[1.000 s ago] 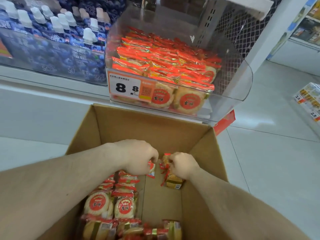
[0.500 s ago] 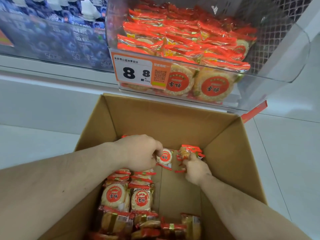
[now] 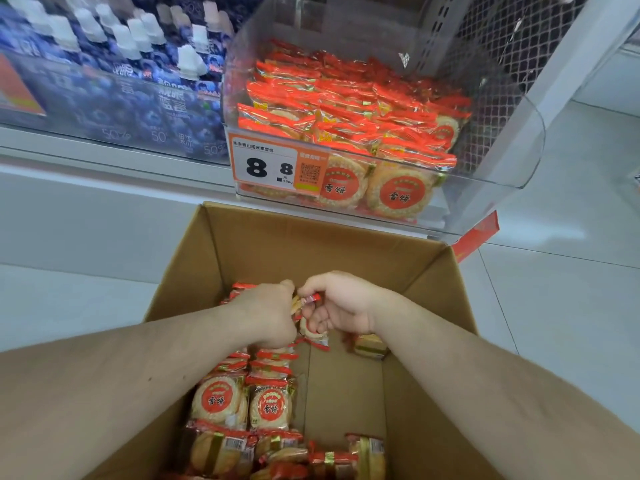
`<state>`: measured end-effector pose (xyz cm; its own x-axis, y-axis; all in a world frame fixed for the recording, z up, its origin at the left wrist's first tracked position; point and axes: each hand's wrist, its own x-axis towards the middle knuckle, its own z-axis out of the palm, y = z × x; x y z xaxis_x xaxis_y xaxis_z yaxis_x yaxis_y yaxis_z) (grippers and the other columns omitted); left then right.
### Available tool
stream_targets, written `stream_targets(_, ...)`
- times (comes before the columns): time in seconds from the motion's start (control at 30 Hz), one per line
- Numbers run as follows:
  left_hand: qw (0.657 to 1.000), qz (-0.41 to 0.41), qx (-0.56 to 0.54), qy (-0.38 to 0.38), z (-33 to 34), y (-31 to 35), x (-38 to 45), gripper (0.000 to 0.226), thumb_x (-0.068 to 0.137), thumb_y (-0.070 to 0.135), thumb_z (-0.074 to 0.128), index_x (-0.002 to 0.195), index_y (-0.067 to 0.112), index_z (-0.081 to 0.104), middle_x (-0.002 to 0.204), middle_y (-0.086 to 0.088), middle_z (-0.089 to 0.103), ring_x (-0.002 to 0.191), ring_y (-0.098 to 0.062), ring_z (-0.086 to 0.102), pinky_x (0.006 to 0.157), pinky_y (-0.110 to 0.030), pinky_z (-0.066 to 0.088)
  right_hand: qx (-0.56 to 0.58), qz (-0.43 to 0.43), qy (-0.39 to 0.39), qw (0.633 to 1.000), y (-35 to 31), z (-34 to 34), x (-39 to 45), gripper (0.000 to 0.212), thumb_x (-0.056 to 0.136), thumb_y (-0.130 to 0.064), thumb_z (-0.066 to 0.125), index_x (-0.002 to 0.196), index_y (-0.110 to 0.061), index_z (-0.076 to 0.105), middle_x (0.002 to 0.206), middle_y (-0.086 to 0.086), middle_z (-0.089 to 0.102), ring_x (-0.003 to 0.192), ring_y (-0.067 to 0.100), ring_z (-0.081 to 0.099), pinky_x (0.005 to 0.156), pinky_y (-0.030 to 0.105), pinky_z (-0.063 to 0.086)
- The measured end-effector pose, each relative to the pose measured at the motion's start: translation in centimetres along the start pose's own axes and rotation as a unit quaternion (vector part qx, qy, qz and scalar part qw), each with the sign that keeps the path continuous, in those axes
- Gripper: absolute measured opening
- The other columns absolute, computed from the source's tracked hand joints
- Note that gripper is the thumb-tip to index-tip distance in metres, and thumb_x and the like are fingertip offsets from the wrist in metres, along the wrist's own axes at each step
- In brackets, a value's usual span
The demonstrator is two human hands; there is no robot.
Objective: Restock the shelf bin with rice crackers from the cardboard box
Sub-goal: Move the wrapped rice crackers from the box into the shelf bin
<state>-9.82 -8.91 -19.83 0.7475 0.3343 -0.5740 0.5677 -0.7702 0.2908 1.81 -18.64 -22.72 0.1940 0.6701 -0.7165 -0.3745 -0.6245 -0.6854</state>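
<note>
Against the far wall of the cardboard box [image 3: 311,247], light, crackly, brittle rice crackers [image 3: 313,332] are pinched by their crimped wrapper ends in the curled fingers of the left hand [image 3: 266,313] and right hand [image 3: 341,304].

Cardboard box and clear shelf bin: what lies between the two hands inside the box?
In the head view, a rice cracker packet hangs between the left hand and right hand, both gripping packets above the cardboard box floor.
</note>
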Motion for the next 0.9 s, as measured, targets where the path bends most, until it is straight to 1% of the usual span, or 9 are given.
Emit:
stream_targets(0.07,0.999,-0.004,0.004,0.041,0.0,-0.7,0.3,0.048,0.083,0.017,0.058,0.130,0.022,0.049,0.116,-0.004,0.063,0.099,-0.023,0.062,0.074,-0.029,0.052,0.031,0.002,0.026,0.999,0.7,-2.0,0.8,0.030,0.096,-0.035,0.049,0.076,-0.013,0.054,0.065,0.007,0.061,0.054,0.020,0.059,0.052,0.024,0.046)
stream_targets(0.13,0.996,-0.020,-0.087,0.020,-0.1,-1.5,0.9,0.055,0.083,0.008,0.055,0.136,0.021,0.047,0.108,-0.004,0.065,0.089,-0.021,0.064,0.066,-0.029,0.051,0.019,0.016,0.192,0.981,2.7,-4.5,2.3,0.030,0.094,-0.039,0.053,0.080,-0.012,0.056,0.066,0.007,0.060,0.052,0.020,0.057,0.051,0.025,0.044)
stream_targets(0.2,0.969,-0.043,-0.241,-0.017,-0.4,-1.9,1.2,0.059,0.084,0.002,0.056,0.139,0.019,0.044,0.101,-0.007,0.065,0.080,-0.018,0.062,0.066,-0.031,0.054,-0.124,0.044,0.368,0.921,6.3,-6.9,3.8,0.022,0.089,-0.032,0.058,0.087,-0.010,0.062,0.070,0.005,0.063,0.057,0.020,0.059,0.055,0.026,0.045)
stream_targets(0.23,0.952,-0.053,-0.300,-0.033,-0.5,-1.9,1.3,0.058,0.085,0.002,0.059,0.138,0.020,0.043,0.104,-0.008,0.065,0.083,-0.017,0.063,0.071,-0.034,0.058,-0.233,0.070,0.401,0.883,8.3,-7.8,4.3,0.021,0.086,-0.031,0.059,0.091,-0.012,0.065,0.078,0.005,0.066,0.067,0.021,0.063,0.061,0.027,0.046)
stream_targets(0.4,0.873,-0.092,-0.465,-0.119,-0.9,-2.6,1.9,0.044,0.087,0.003,0.066,0.124,0.021,0.053,0.110,-0.003,0.070,0.096,-0.018,0.069,0.075,-0.036,0.061,-0.602,0.093,0.340,0.716,15.3,-10.0,6.3,0.042,0.085,-0.044,0.059,0.121,-0.023,0.055,0.124,0.002,0.060,0.114,0.021,0.058,0.090,0.029,0.046)
stream_targets(0.57,0.826,-0.119,-0.532,-0.142,-0.5,-3.5,2.3,0.044,0.087,0.002,0.065,0.126,0.019,0.056,0.126,-0.006,0.063,0.115,-0.024,0.060,0.069,-0.035,0.060,-0.678,0.065,0.378,0.628,17.0,-9.2,7.6,0.040,0.095,-0.011,0.032,0.132,-0.018,0.043,0.133,0.006,0.052,0.119,0.023,0.053,0.097,0.034,0.040)
stream_targets(0.73,0.803,-0.120,-0.567,-0.143,-0.8,-3.4,2.0,0.024,0.094,0.012,0.057,0.116,0.018,0.061,0.104,-0.005,0.074,0.096,-0.021,0.071,0.074,-0.038,0.059,-0.694,0.053,0.355,0.625,18.3,-8.7,7.1,0.040,0.096,-0.010,0.032,0.134,-0.019,0.040,0.133,0.004,0.052,0.114,0.022,0.058,0.094,0.035,0.042)
stream_targets(0.8,0.806,-0.117,-0.563,-0.137,-0.8,-3.3,1.9,0.022,0.095,0.019,0.055,0.117,0.019,0.060,0.105,-0.004,0.074,0.099,-0.021,0.070,0.075,-0.037,0.058,-0.670,0.069,0.346,0.653,17.8,-8.4,6.6,0.038,0.098,-0.015,0.036,0.135,-0.019,0.039,0.133,0.004,0.051,0.113,0.022,0.059,0.092,0.034,0.043)
stream_targets(0.9,0.812,-0.114,-0.561,-0.118,-1.2,-3.1,1.8,0.024,0.096,0.026,0.054,0.119,0.020,0.060,0.111,-0.005,0.071,0.104,-0.022,0.066,0.072,-0.038,0.059,-0.556,0.111,0.367,0.737,15.3,-8.7,5.7,0.027,0.093,-0.027,0.047,0.117,-0.022,0.056,0.121,0.003,0.061,0.108,0.024,0.062,0.083,0.031,0.048)
